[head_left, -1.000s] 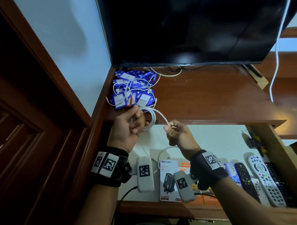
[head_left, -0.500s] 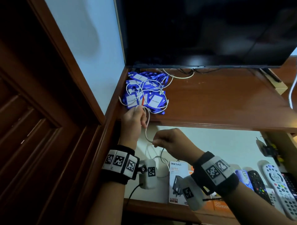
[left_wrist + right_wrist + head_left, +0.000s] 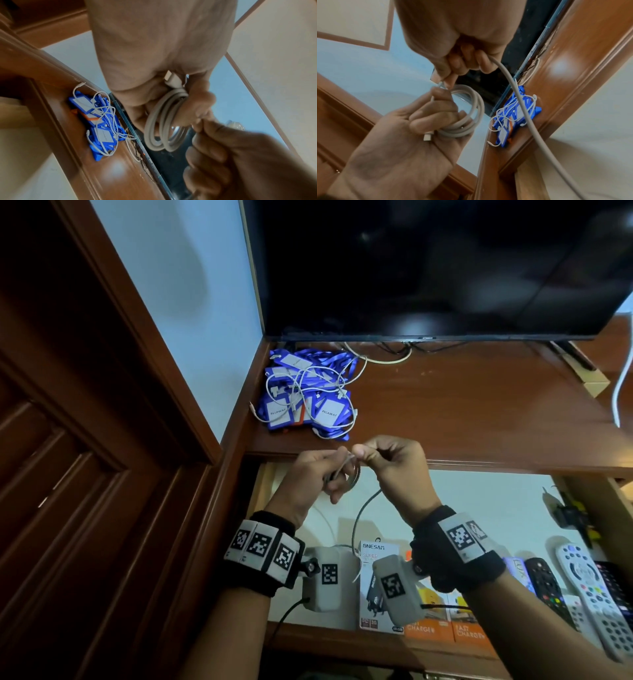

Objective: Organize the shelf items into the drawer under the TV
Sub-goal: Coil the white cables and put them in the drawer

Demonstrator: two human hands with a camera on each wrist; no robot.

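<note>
Head view, frame centre: cable (image 3: 352, 474), coiled, gripped by left hand (image 3: 317, 474) to keep loops together; loose end pinched by right hand (image 3: 394, 463), likely for winding. Above open drawer (image 3: 479, 508); lanyards (image 3: 308, 395) on shelf (image 3: 462, 405), upper left.

Far end of the white cable (image 3: 529, 121) beyond the right-wrist frame edge, remotes (image 3: 596, 594) cropped.
</note>
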